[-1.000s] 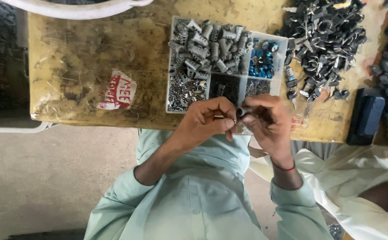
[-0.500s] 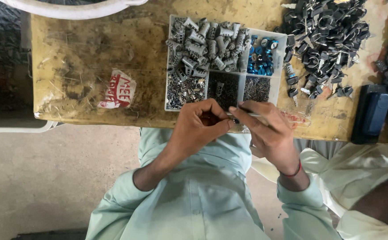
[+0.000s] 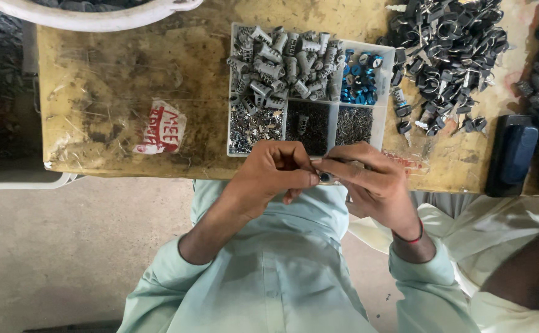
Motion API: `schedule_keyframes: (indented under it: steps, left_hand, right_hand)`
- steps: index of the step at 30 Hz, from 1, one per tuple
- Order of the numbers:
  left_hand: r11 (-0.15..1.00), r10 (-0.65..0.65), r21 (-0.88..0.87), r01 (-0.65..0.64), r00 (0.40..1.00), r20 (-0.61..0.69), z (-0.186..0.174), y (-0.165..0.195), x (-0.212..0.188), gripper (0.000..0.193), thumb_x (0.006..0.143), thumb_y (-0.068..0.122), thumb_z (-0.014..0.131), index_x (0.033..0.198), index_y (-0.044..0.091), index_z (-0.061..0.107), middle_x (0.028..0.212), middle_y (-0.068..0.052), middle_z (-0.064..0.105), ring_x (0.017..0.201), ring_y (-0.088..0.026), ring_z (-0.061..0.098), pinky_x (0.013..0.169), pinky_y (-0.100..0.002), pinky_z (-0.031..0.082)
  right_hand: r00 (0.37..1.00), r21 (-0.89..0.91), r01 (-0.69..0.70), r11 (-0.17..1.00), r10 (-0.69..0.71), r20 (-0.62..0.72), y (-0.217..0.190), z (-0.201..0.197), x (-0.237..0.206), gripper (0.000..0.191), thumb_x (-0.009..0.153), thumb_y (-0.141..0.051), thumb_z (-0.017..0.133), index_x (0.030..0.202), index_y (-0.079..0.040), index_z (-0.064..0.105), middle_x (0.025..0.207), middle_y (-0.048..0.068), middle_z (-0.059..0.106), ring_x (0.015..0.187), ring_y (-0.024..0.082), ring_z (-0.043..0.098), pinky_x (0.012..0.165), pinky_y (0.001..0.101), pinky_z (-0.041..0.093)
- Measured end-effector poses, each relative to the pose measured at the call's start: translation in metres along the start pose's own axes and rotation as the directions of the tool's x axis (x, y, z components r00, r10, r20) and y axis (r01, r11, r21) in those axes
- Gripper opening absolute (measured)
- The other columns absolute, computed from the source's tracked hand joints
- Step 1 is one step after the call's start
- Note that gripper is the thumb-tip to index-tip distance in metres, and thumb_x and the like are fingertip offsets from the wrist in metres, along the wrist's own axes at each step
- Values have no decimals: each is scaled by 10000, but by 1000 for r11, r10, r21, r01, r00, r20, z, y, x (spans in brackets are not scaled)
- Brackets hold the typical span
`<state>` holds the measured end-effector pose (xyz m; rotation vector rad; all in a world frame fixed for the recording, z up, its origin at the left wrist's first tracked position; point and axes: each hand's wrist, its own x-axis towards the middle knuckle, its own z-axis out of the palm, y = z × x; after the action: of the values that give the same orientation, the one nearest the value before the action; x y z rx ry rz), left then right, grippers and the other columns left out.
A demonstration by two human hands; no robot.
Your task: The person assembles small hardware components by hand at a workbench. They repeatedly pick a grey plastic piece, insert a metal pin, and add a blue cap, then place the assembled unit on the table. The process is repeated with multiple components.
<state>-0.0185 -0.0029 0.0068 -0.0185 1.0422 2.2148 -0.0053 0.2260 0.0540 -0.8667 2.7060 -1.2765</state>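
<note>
My left hand (image 3: 274, 176) and my right hand (image 3: 371, 185) meet just in front of the table's near edge, over my pale green shirt. Together they pinch a small dark round part (image 3: 325, 177) with a bluish centre; my left thumb and forefinger press on it, and my right fingers hold it from the other side. A red thread circles my right wrist. Just beyond the hands lies a white compartment tray (image 3: 383, 92) holding grey cylinders (image 3: 282, 61), blue rings (image 3: 357, 77) and small metal bits (image 3: 254, 126).
A pile of dark metal parts (image 3: 445, 55) lies at the table's far right, and a black box (image 3: 513, 154) sits near the right edge. A white basin (image 3: 97, 15) stands at the far left, with a red-and-white sticker (image 3: 161, 129) on the worn yellow tabletop (image 3: 127, 74). Another person's arm (image 3: 522, 271) is at lower right.
Both hands stay joined on the small part and have shifted slightly toward my body; the fingers have turned a little around it.
</note>
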Motion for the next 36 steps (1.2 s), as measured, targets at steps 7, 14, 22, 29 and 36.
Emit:
schedule_keyframes:
  steps: [7,14,22,29,36]
  left_hand:
    - [1000,21,24,-19,997,-71,-4,-2,4,97,850,-15,749,793,-5,672,684,-38,636,538,-57,535,443,-226,392]
    - [995,39,91,-33,997,-62,-3,2,2,116,856,9,766,821,17,656,730,-10,654,556,-37,523,462,-215,394]
    - [997,27,72,-24,998,-47,-9,0,-1,90,887,7,767,835,12,693,669,-7,626,510,-37,481,437,-226,347]
    - [815,392,503,-288,913,-112,15,-4,-6,86,938,5,739,959,12,656,865,-3,653,749,-42,578,614,-198,468]
    - [736,468,562,-377,884,-19,27,-3,-6,230,893,10,789,1101,-25,696,979,-61,747,894,-82,705,766,-235,596]
  right_hand:
    - [999,-156,23,988,-30,-42,-5,7,6,451,796,102,776,1204,-87,742,1175,95,672,996,246,691,806,355,564]
    - [999,-1,-28,1000,28,-15,1,5,7,465,790,121,752,1206,-86,731,1189,100,668,983,231,713,785,326,586]
    - [996,-148,42,988,-53,-70,-4,14,6,461,799,93,780,1216,-99,737,1193,82,660,1005,249,686,833,358,570]
    - [999,-216,23,976,-31,-34,-17,6,7,430,835,33,810,1244,-81,737,1121,54,666,942,232,669,797,368,550]
    - [948,-230,-253,940,193,-252,-41,24,0,434,787,-33,825,1204,-4,709,1050,118,677,856,271,705,743,357,566]
